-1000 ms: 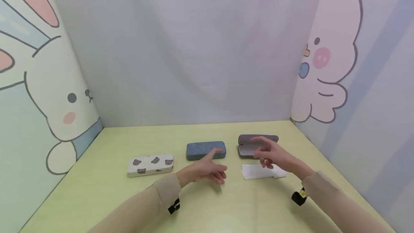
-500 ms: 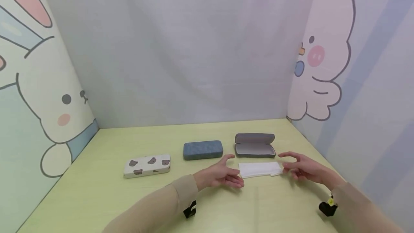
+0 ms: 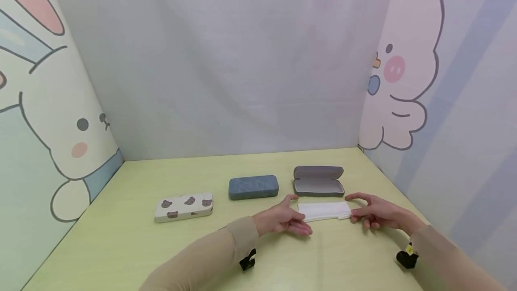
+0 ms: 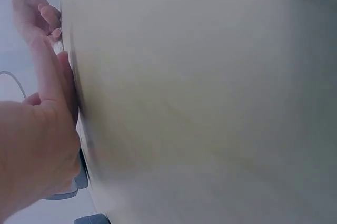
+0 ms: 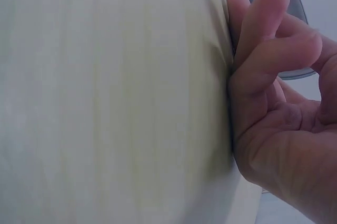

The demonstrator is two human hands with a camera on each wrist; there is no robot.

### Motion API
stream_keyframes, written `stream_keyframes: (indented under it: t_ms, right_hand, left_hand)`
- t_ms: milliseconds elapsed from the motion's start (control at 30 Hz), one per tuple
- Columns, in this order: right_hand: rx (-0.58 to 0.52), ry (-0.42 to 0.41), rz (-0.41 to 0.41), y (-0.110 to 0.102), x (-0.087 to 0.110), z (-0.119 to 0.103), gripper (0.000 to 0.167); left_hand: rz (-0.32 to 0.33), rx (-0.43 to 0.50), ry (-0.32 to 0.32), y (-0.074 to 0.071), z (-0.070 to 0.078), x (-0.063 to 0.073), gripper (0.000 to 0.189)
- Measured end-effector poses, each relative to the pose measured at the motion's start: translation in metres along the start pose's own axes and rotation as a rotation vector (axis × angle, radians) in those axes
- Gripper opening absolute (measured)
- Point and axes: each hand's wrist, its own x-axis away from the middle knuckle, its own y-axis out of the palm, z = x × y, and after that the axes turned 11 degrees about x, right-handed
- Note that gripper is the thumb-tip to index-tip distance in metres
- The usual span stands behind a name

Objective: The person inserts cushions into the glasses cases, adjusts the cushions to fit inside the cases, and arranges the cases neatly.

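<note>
My left hand (image 3: 282, 220) and right hand (image 3: 373, 212) rest on the table (image 3: 133, 250), fingers relaxed, touching opposite ends of the white cloth (image 3: 323, 210). I grip nothing. Cloth lies flat just before the open grey case (image 3: 318, 180).

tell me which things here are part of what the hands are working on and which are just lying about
In use:
white cloth, left hand and right hand at its two ends
open grey case just behind the cloth

Lying about:
blue case
bear-print case
</note>
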Motion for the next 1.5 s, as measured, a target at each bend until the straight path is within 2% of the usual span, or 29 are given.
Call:
stream_keyframes:
  t_ms: [233,533,667,933,1500]
  right_hand:
    - [0.031,-0.018,-0.017,0.001,-0.002,-0.004,0.066]
    - [0.078,0.005,-0.011,0.002,-0.002,-0.007,0.065]
    - [0.102,0.000,-0.004,0.005,-0.002,-0.008,0.062]
    - [0.139,-0.018,0.024,0.008,-0.004,-0.010,0.054]
    - [0.253,0.026,0.136,0.016,-0.011,-0.018,0.044]
  left_hand:
    - [0.038,-0.014,-0.006,0.001,0.001,-0.006,0.066]
    - [0.027,-0.048,0.001,0.003,0.002,-0.005,0.055]
    - [0.050,-0.065,0.000,0.006,0.003,-0.005,0.050]
    - [0.103,-0.099,0.015,0.010,0.004,-0.008,0.038]
    - [0.167,-0.226,0.026,0.016,0.007,-0.015,0.027]
